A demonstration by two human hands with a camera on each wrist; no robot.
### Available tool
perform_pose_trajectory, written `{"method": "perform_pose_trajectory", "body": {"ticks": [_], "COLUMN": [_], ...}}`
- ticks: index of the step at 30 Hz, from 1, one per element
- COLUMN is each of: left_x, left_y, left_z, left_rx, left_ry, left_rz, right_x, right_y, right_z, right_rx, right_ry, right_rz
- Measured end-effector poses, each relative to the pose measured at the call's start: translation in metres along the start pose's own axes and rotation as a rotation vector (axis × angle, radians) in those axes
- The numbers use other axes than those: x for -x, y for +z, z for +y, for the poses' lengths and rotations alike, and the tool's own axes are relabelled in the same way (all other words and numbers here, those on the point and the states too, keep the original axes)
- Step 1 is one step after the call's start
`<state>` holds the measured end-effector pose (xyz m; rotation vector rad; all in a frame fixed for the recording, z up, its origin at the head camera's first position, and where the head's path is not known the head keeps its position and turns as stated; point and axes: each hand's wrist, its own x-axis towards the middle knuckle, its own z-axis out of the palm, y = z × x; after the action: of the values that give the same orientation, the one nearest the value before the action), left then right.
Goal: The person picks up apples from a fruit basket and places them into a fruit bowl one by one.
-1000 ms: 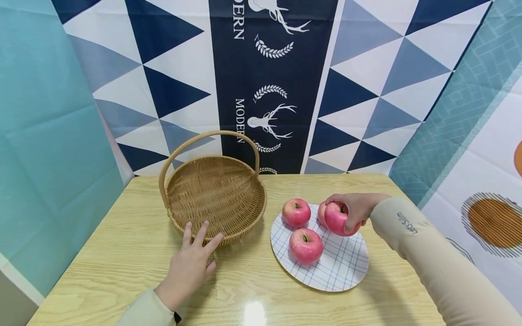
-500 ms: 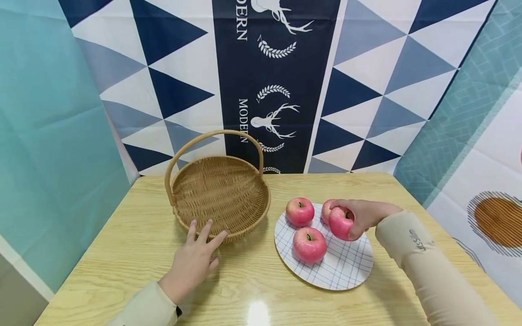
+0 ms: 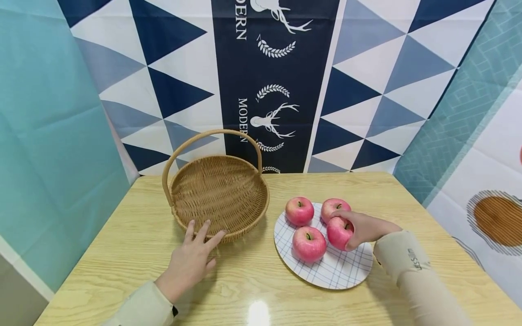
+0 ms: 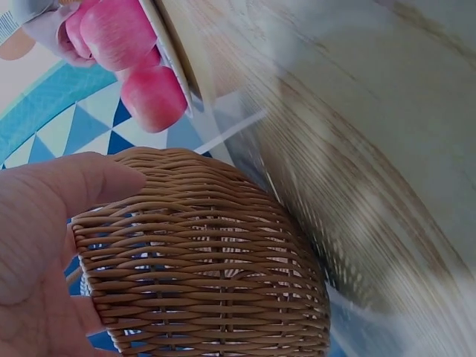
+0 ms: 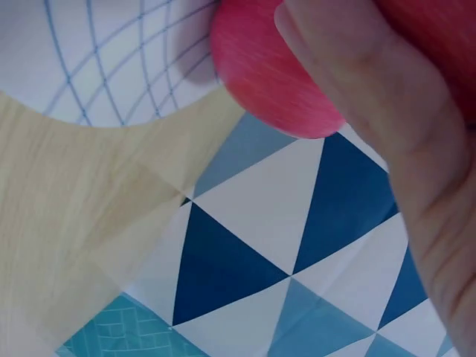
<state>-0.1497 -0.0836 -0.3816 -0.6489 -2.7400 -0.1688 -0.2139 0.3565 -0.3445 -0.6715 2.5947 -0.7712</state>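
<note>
My right hand (image 3: 362, 226) grips a pink-red apple (image 3: 337, 233) at the right side of a white plate (image 3: 338, 271) with blue grid lines. I cannot tell whether the apple touches the plate. In the right wrist view a finger (image 5: 372, 104) curls over that apple (image 5: 260, 74). Three more apples lie on the plate: back left (image 3: 299, 210), back right (image 3: 333, 207) and front (image 3: 309, 243). My left hand (image 3: 191, 260) lies flat on the table, its straight fingers touching the front rim of an empty wicker basket (image 3: 244, 222) with a hoop handle.
The light wooden table (image 3: 253, 290) ends close behind the basket at a patterned backdrop (image 3: 269, 90). Teal cloth (image 3: 49, 149) hangs along the left side. In the left wrist view the basket's woven wall (image 4: 201, 260) is next to my palm.
My right hand has brought the apple down and a little forward, from above the plate's back right to low at its right side. The left hand has stayed at the basket rim.
</note>
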Motion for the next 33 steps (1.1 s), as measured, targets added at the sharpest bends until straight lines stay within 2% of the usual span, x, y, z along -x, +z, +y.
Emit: {"method": "perform_pose_trajectory", "body": {"ticks": [7, 13, 21, 27, 33], "left_x": [0.001, 0.000, 0.000, -0.002, -0.001], "left_y": [0.003, 0.004, 0.003, 0.003, 0.001], "left_z": [-0.001, -0.001, 0.000, 0.000, -0.002], "left_rx": [-0.001, 0.009, 0.011, 0.012, 0.031], "left_ry": [0.013, 0.001, -0.002, 0.000, -0.032], "left_rz": [0.016, 0.007, 0.012, 0.014, -0.059], "right_x": [0.001, 0.000, -0.004, -0.003, -0.002], "right_y": [0.008, 0.014, 0.016, 0.015, 0.017], "right_z": [0.009, 0.016, 0.018, 0.022, 0.026], "right_rx": [-0.048, -0.013, 0.012, -0.010, -0.041], "right_ry": [0.029, -0.045, -0.070, -0.039, -0.039], "right_rz": [-0.002, 0.004, -0.002, -0.008, -0.003]}}
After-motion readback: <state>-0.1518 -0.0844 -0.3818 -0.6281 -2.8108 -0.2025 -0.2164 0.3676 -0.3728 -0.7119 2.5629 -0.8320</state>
